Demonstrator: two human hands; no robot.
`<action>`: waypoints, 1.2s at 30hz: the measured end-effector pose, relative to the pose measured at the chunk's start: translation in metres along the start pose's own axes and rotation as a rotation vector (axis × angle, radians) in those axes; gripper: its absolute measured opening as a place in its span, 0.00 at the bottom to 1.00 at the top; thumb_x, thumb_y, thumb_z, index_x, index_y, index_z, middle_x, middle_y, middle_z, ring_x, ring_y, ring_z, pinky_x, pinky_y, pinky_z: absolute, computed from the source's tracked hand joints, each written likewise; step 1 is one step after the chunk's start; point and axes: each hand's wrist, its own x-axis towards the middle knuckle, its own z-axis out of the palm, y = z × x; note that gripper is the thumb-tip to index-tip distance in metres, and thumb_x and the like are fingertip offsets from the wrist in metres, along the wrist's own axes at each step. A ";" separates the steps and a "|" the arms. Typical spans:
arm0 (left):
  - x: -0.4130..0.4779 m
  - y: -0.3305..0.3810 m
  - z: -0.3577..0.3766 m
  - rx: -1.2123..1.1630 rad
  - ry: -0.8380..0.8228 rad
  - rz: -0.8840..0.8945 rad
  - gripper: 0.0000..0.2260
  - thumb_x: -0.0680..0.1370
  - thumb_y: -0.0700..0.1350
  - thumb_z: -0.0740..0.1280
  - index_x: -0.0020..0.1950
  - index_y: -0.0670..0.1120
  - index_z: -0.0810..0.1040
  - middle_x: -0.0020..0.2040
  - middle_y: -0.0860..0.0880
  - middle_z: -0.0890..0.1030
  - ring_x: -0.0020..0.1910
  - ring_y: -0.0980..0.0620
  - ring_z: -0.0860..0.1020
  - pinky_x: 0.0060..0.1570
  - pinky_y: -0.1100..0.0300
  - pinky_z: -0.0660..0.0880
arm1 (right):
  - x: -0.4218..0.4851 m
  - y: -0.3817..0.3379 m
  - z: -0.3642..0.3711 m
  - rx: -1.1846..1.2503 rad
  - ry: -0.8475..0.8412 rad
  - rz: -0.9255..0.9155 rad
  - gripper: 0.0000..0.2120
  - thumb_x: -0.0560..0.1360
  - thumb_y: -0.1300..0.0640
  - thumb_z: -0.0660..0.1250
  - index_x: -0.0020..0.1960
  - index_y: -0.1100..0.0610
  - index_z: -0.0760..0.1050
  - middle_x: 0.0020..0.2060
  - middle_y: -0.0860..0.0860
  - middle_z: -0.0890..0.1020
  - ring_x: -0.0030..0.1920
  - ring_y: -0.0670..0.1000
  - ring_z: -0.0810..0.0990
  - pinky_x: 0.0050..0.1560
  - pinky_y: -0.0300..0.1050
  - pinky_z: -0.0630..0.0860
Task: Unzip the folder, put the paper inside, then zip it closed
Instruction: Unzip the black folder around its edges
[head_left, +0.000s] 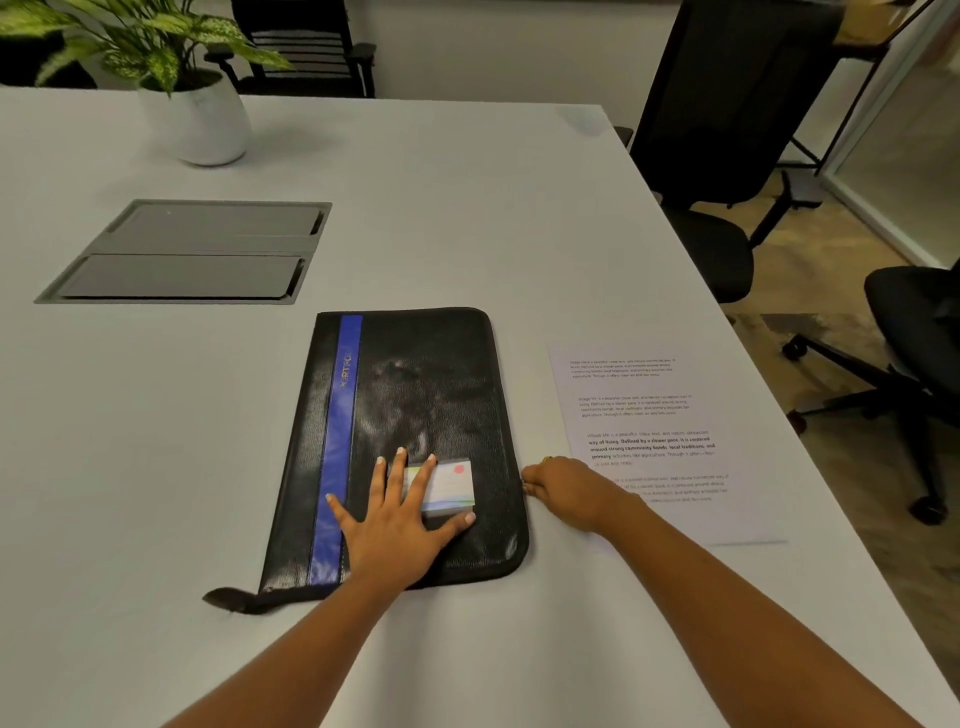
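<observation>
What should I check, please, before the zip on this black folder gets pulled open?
1. Folder lies flat on the table: ok.
2. Left hand presses flat on the cover, steadying it: ok.
3. Right hand, fingers curled at the folder's right edge, pinches the zip pull: cannot tell, the pull is hidden.
4. Paper lies close by, right of the folder: ok.
5. Paper free of the right arm: not ok, the wrist lies over its near left part.
</observation>
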 end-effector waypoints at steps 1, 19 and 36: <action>0.001 0.000 0.000 -0.001 -0.016 -0.002 0.57 0.45 0.79 0.22 0.74 0.63 0.39 0.77 0.55 0.39 0.76 0.51 0.38 0.66 0.30 0.38 | -0.002 0.000 0.003 0.000 0.023 0.004 0.14 0.81 0.56 0.54 0.51 0.63 0.76 0.46 0.63 0.79 0.42 0.52 0.71 0.45 0.40 0.63; 0.001 0.001 -0.005 0.005 -0.083 -0.005 0.37 0.71 0.72 0.50 0.74 0.62 0.39 0.77 0.54 0.38 0.76 0.50 0.37 0.67 0.31 0.36 | -0.017 0.003 0.017 0.039 0.090 0.022 0.22 0.80 0.57 0.56 0.28 0.50 0.57 0.27 0.46 0.64 0.29 0.43 0.62 0.30 0.35 0.58; 0.004 0.012 -0.006 -0.021 -0.158 -0.013 0.36 0.75 0.68 0.51 0.75 0.57 0.36 0.76 0.49 0.34 0.74 0.44 0.33 0.63 0.27 0.38 | -0.018 -0.011 0.031 0.252 0.458 0.155 0.10 0.76 0.59 0.64 0.51 0.62 0.81 0.45 0.59 0.81 0.48 0.56 0.78 0.48 0.43 0.70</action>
